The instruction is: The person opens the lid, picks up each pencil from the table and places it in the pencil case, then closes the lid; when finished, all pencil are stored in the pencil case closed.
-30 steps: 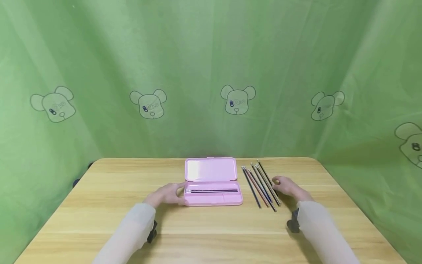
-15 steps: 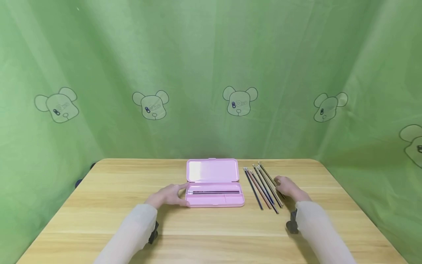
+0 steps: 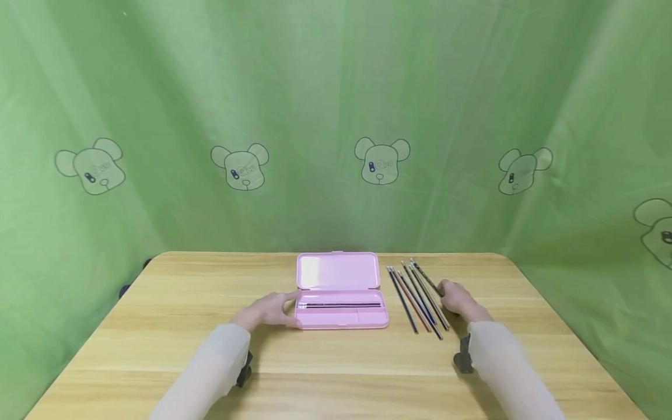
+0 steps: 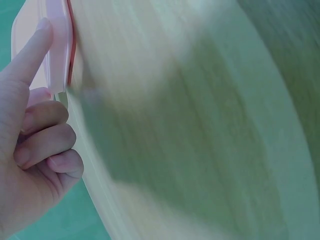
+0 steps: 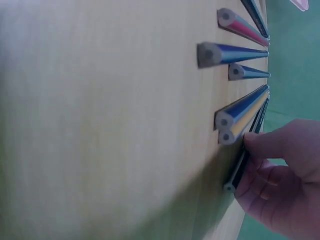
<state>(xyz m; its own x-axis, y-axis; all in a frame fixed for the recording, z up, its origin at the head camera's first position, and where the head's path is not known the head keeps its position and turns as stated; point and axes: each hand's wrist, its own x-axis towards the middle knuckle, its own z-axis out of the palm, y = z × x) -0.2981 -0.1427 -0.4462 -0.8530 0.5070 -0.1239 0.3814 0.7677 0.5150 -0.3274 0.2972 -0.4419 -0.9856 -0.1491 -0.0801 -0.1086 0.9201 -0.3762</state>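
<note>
A pink pencil case [image 3: 322, 318] lies open on the table, its lid tipped back. Two dark pencils [image 3: 341, 305] or so rest in its rear compartment. My left hand [image 3: 269, 309] holds the case's left end between thumb and index finger; in the left wrist view the other fingers curl beside the corner. Right of the case, several loose pencils lie side by side, among them a blue pencil [image 5: 232, 54] and a yellow pencil [image 5: 248, 117]. My right hand [image 3: 458, 298] pinches the rightmost one, a dark pencil [image 5: 240, 170], between thumb and fingers.
The wooden table [image 3: 336, 373] has its far edge just behind the case lid. A green curtain [image 3: 315, 87] with printed bear heads hangs around the back and sides. A dark wrist device [image 3: 464, 356] sits under the right cuff.
My right hand has closed its fingers on the rightmost dark pencil and shifted it slightly. The left hand stays on the case. The head view has moved a little.
</note>
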